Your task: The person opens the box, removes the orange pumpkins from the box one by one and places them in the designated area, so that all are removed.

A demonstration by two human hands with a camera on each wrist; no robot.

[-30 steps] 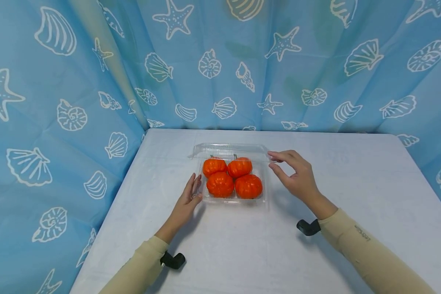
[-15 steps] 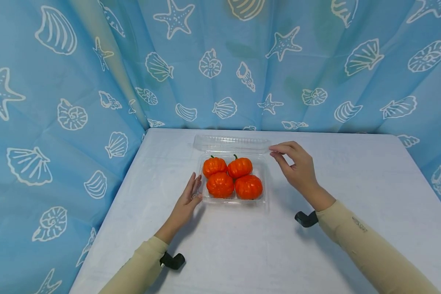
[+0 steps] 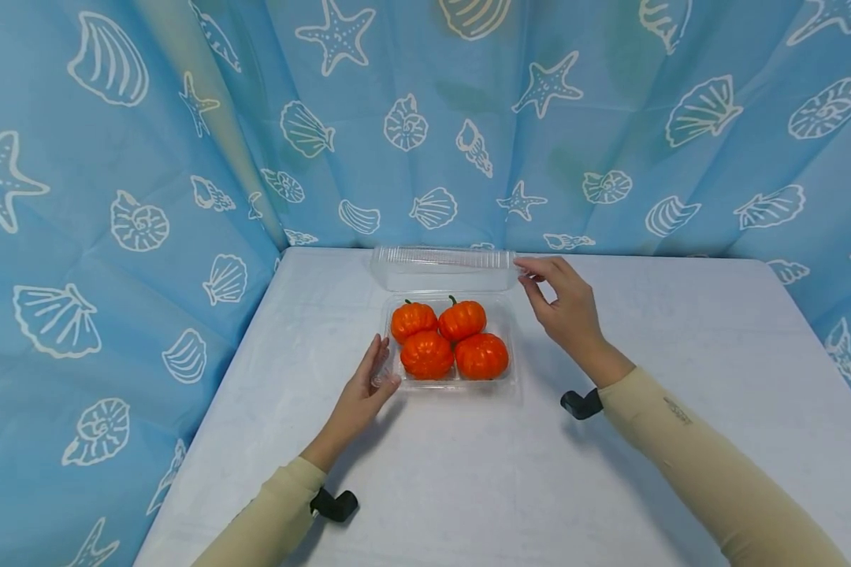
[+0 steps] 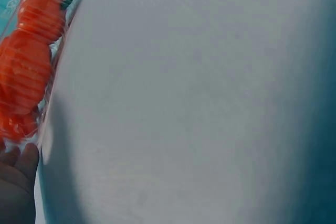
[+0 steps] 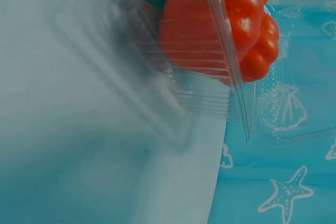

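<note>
A clear plastic clamshell box [image 3: 514, 346] holds several small, glossy orange pumpkins [image 3: 428, 354]; the back two show green stems. Its see-through lid [image 3: 443, 272] stands raised at the back. With thumb and fingertips, my right hand [image 3: 566, 303] pinches the lid's right corner. My left hand [image 3: 362, 386] holds the box's front left corner, thumb at the front rim and fingers along the left side. The left wrist view shows its fingertips [image 4: 29, 158] against the end of the box. In the right wrist view a pumpkin [image 5: 191, 30] appears through the ribbed plastic; the right hand is out of frame.
A white cloth covers the table [image 3: 440, 488]. Behind it and on the left hangs a blue curtain [image 3: 411, 157] printed with shells and starfish. Each wrist carries a black camera [image 3: 336, 504].
My right hand has swung the lid up and back from over the pumpkins. The left hand stays at the box's left side, its thumb shifted slightly over the front rim.
</note>
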